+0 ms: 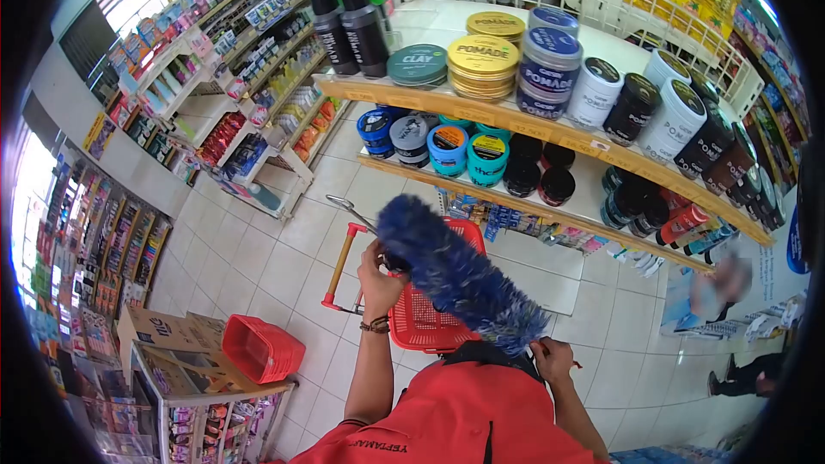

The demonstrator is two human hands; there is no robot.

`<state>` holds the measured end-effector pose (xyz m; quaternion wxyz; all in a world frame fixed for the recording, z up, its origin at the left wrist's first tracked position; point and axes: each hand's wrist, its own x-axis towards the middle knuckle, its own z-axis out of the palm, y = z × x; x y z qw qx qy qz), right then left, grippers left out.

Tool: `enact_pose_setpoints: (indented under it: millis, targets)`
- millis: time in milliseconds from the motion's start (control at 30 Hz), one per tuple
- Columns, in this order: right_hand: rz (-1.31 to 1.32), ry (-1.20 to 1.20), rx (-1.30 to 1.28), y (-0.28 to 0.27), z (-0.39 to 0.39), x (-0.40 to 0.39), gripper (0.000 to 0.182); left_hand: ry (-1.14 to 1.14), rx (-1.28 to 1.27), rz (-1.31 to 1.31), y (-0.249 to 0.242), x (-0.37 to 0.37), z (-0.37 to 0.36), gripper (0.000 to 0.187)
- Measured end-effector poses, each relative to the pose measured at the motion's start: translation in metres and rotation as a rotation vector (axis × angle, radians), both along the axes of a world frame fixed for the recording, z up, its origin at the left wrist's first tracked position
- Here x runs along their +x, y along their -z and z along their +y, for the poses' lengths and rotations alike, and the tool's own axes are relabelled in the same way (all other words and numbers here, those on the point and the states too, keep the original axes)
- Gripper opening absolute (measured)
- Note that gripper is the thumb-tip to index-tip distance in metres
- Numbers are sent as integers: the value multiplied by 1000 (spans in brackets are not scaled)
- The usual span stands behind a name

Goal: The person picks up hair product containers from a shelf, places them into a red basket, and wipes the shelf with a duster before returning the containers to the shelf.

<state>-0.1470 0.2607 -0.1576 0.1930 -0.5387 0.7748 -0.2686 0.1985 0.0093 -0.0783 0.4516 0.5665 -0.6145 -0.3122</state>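
Observation:
A fluffy blue duster (460, 275) lies slantwise in front of my red shirt, over a red basket (423, 318). My left hand (382, 279) is closed near the duster's upper left end, around something dark that is mostly hidden. A thin metal rod with a loop (341, 203) sticks out beyond that hand. At the lower right end of the duster, my right hand (554, 359) has its fingers pressed together at the fibres. Ahead, a shelf (481, 107) holds pomade tins and jars, and a lower shelf (516, 198) holds more jars.
A cart handle (342, 265) stands left of the basket. Stacked red baskets (262, 350) and a cardboard box (168, 335) rest on a rack at lower left. Stocked shelves line the left side. Another person's feet (720, 381) show at the right.

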Motion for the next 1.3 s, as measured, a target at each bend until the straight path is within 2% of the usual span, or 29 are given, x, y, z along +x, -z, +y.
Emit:
enact_pose_setpoints:
  millis: [100,167,200,300,367,433,500,567,633,667,700,733,767,800,833,900,933,967,1033,1067,1100,1167,1200,1267,1300]
  targets:
    - [-41,-37,-50,9,-4,-9,38,55,26,-49,3,-8,-5,87]
    - [124,65,85,20,-6,-20,37,83,-96,166,1,-18,-3,86]
    - [173,96,134,13,-8,-24,42,85,-186,112,-3,-23,-4,83]
    - [53,112,191,12,1,-31,42,22,-116,0,-14,-31,-3,79]
    - [-31,96,154,14,6,-31,40,-43,-45,-92,4,-27,-6,78]
    - [-81,-27,-63,9,-3,-30,38,-84,6,-172,11,-31,-13,78]
    - [-91,-26,-3,9,-10,-32,38,-7,23,94,17,-34,-10,76]
    - [-32,81,107,15,-16,-34,38,-5,30,124,11,-41,1,78]
    - [44,107,182,14,-19,-39,41,-48,120,451,1,-47,5,77]
    - [27,118,194,14,-18,-40,40,-77,132,486,4,-48,5,70]
    - [11,125,206,10,-18,-41,38,-75,132,489,11,-46,3,70]
    - [15,124,209,8,-18,-40,38,-89,250,721,20,-41,0,64]
    - [-70,77,131,6,-18,-38,36,-105,369,954,30,-38,-1,59]
    - [-155,29,51,4,-18,-36,34,-113,404,955,35,-41,0,43]
    - [-151,26,53,1,-20,-34,34,-116,404,959,38,-43,0,43]
    - [-254,-123,76,-4,-26,-34,31,-71,566,1231,40,-46,0,39]
    - [-284,-141,106,-6,-31,-34,33,5,563,1334,38,-52,3,38]
    - [-271,-177,115,0,-35,-36,33,-23,540,1356,38,-52,3,38]
    - [-139,-82,158,15,-38,-38,35,122,505,1427,35,-50,5,36]
    - [-35,-41,137,18,-38,-39,38,39,527,1385,28,-54,7,35]
    - [-15,-99,134,18,-38,-42,38,-2,484,1415,29,-54,5,35]
    - [5,-19,84,16,-36,-45,39,-33,540,1459,31,-47,2,38]
    - [-39,-52,47,19,-34,-46,39,-91,529,1410,22,-50,3,40]
    - [-123,-110,5,18,-36,-46,37,-134,550,1407,59,-38,-2,42]
    - [-123,-131,-4,20,-40,-44,37,-150,612,1389,53,-38,-5,44]
